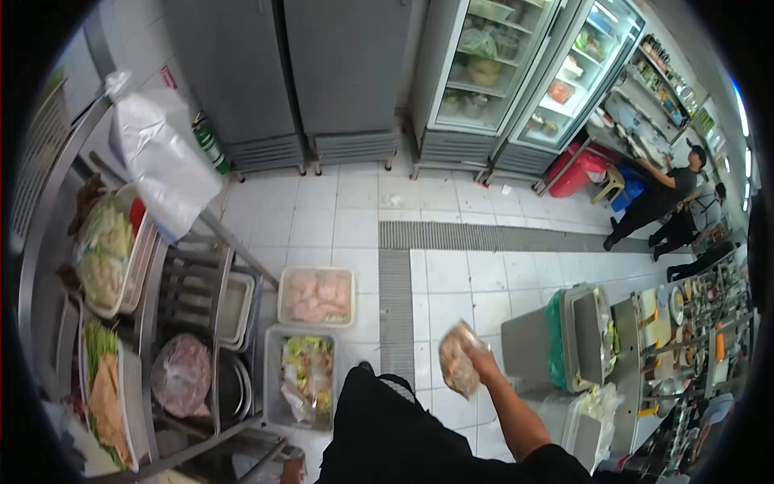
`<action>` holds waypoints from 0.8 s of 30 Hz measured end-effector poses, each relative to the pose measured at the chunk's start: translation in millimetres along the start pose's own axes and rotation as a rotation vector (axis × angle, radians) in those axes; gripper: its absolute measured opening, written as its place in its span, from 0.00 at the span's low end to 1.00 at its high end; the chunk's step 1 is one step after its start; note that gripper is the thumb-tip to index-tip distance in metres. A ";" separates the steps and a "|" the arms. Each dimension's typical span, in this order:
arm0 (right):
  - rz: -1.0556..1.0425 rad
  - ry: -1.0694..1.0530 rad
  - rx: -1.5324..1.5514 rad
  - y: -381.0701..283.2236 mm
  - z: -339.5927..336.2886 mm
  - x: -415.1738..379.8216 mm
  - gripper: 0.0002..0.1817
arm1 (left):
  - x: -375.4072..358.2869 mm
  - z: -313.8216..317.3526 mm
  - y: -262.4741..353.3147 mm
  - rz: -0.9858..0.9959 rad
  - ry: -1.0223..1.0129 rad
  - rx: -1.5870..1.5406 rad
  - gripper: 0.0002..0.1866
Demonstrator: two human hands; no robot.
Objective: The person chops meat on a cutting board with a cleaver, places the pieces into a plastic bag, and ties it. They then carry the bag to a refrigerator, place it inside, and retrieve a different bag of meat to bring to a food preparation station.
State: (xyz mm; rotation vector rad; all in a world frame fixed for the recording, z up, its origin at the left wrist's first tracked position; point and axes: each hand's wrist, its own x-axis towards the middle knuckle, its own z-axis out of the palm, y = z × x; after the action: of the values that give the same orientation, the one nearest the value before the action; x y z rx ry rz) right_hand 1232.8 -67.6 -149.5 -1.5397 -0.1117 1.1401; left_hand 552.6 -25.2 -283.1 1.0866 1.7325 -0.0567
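My right hand is raised over the tiled floor and grips a small clear plastic bag of food. My forearm runs down to the lower right. My left hand is not in view. Below me on the floor stand a tub of pale raw meat and a tub of bagged green vegetables. My dark trousers fill the bottom centre.
A steel rack at left holds trays of greens and a covered bowl. A lidded bin with a green liner stands at right. Glass-door fridges line the far wall. People work at the right counter.
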 end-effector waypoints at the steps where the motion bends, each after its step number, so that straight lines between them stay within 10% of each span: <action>1: 0.023 0.078 -0.080 -10.3 -17.9 -2.5 0.27 | 16.8 5.3 14.4 0.218 -0.077 0.141 0.21; 5: 0.296 0.358 -0.710 -46.6 -65.3 3.5 0.35 | 95.8 -7.3 85.1 1.087 -0.356 0.732 0.26; 6: 0.445 0.362 -0.785 -51.3 -76.1 4.3 0.36 | 102.2 12.2 125.3 0.639 -0.326 -0.015 0.21; 7: 0.423 0.387 -0.873 -44.6 -90.6 13.9 0.36 | 156.1 35.4 182.2 -0.250 -0.175 -0.062 0.18; 8: 0.408 0.411 -0.964 -19.6 -113.7 17.3 0.36 | 224.5 38.5 230.2 0.315 -0.322 0.598 0.17; 9: 0.392 0.426 -0.963 23.0 -160.5 27.6 0.36 | 251.3 49.8 313.2 -0.033 -0.185 0.400 0.16; 10: 0.320 0.096 -1.320 49.7 -191.3 40.5 0.38 | 319.5 62.2 367.7 0.230 -0.220 0.356 0.18; 11: 0.339 0.198 -1.154 51.1 -187.6 42.5 0.37 | 365.3 65.5 441.5 1.036 0.073 0.797 0.14; 13: 0.344 0.293 -0.967 110.6 -226.9 69.0 0.37 | 398.8 68.9 639.8 0.853 -0.090 0.796 0.24; 14: -0.238 -0.397 -1.346 137.2 -231.0 96.5 0.30 | 389.4 65.1 745.9 0.862 -0.072 0.881 0.23; 16: -0.051 -0.178 -0.828 152.1 -200.2 103.4 0.23 | 327.4 58.4 916.1 0.973 0.107 0.319 0.19; 22: 0.031 -0.054 -0.848 -21.7 -116.6 194.6 0.22 | 224.2 33.4 1291.3 1.155 0.016 0.006 0.28; 24: 0.070 -0.010 -0.855 -56.2 -112.2 236.7 0.22 | 179.3 28.3 1366.9 1.258 0.289 0.078 0.27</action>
State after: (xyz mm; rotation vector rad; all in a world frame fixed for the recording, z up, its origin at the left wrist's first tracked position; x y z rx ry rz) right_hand 1462.2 18.9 -257.7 -2.2927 -0.6189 1.2237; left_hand 1494.8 876.9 164.0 2.1275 1.0021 0.8455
